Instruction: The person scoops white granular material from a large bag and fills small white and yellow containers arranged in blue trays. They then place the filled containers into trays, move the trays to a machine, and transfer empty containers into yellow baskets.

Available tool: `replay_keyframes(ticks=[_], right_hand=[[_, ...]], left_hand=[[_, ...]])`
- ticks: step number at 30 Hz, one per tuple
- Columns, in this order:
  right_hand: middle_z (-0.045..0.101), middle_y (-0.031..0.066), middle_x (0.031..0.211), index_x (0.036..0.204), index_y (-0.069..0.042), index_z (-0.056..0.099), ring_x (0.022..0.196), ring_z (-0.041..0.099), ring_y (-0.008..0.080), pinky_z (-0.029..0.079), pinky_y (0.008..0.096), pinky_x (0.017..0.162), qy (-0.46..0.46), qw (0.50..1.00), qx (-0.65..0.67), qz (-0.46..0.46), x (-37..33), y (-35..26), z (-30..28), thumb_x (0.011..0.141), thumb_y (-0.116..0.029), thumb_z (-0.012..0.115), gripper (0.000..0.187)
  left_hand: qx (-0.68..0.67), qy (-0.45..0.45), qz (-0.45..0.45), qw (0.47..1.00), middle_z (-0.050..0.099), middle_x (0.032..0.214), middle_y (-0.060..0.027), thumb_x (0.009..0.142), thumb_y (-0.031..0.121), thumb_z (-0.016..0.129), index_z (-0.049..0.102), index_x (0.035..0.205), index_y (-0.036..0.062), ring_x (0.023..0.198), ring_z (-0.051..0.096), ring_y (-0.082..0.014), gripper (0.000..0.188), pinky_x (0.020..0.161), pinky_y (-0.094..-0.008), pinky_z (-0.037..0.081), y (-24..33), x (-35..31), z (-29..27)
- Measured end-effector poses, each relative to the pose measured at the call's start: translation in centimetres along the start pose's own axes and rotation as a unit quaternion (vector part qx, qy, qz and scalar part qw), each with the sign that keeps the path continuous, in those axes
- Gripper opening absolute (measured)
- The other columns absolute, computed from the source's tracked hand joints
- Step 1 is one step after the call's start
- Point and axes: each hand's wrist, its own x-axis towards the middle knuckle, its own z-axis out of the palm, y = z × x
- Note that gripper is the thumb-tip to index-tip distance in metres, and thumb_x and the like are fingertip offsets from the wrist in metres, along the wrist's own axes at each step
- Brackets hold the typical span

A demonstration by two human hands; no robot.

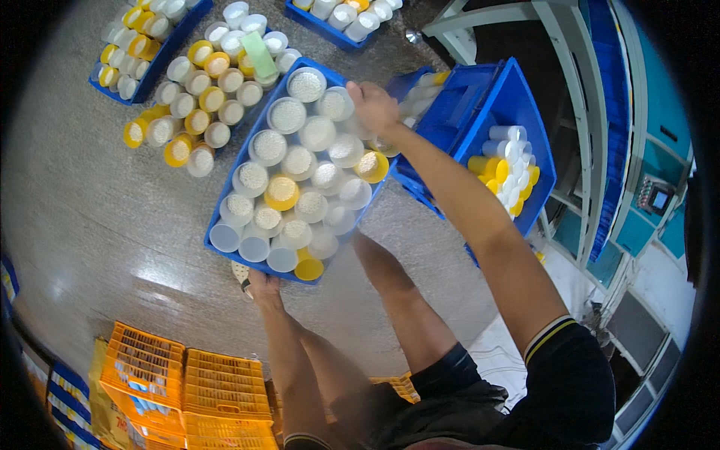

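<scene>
A blue tray [332, 76] packed with upright cups was held up in front of the person, above the grey floor [135, 251], between both hands. The right hand [374, 107] was clasped on its far right edge; the left hand [264, 288] gripped its near edge, most of its fingers hidden beneath. Most of the cups were translucent white, a few yellow, and many held white pellets, while several in the nearest row looked empty. To the far left was a cluster of more white and yellow filled cups [212, 101], with a pale green slip [258, 55] lying across its far part. Beyond it on the left was a second loaded tray [166, 63]. On the right, a deep blue bin [516, 94] contained white and yellow cups in a heap. Orange slatted crates [226, 384] were stacked at the near left. Toward the right side was a control panel [658, 196] with a small screen.
</scene>
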Motion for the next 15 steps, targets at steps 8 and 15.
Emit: replay_keyframes(ticks=[8,15], right_hand=[[0.061,0.0175,0.108,0.112,-0.003,0.059,0.106,0.057,0.0354,0.045,0.0476,0.09,0.105,0.986,0.075,-0.102,-4.3,-1.4,-5.8,0.091,-0.026,0.062,0.032],[0.063,0.0095,0.124,0.125,-0.004,0.059,0.108,0.059,0.0184,0.044,0.0297,0.098,-0.285,0.745,0.598,0.078,-24.1,-7.1,-12.8,0.101,-0.035,0.051,0.04]], left_hand=[[-0.223,0.058,0.033,0.972,0.027,0.059,0.0015,0.105,0.031,0.038,0.038,0.067,0.0148,0.052,0.028,-0.011,0.042,0.045,-0.0252,0.024,-0.1,-5.1,-1.7],[-0.257,-0.242,0.003,0.936,0.035,0.067,0.0019,0.103,0.03,0.049,0.042,0.071,0.0113,0.061,0.033,-0.0122,0.037,0.054,-0.0282,0.033,-0.5,-26.5,16.3]])
